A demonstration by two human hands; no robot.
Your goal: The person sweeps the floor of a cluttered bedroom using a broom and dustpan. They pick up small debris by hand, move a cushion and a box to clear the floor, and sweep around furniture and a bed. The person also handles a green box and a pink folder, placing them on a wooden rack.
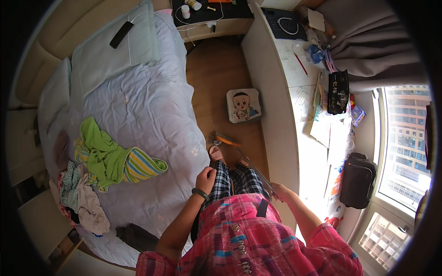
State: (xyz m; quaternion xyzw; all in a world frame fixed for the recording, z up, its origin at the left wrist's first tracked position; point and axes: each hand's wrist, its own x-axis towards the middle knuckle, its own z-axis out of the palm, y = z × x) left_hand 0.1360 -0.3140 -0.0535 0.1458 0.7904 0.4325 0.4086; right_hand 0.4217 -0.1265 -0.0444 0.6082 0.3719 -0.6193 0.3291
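Observation:
My right hand (280,191) grips the grey handle of a broom (253,165). The handle slants down past my right leg to an orange broom head (226,140), whose dark bristles meet the wooden floor just ahead of my sandalled feet. A small scrap of light litter (217,141) lies against the bristles. My left hand (206,175), with a dark band at the wrist, hangs beside the edge of the bed (165,114). Its fingers are curled in and nothing shows in them.
A stool (243,106) with a cartoon cover stands on the floor ahead, against a white cabinet (276,114). On the bed lie a green striped towel (110,155), clothes (88,203) and a black remote-like object (121,35). Beyond is a nightstand (214,27). A black bag (358,181) sits near the window.

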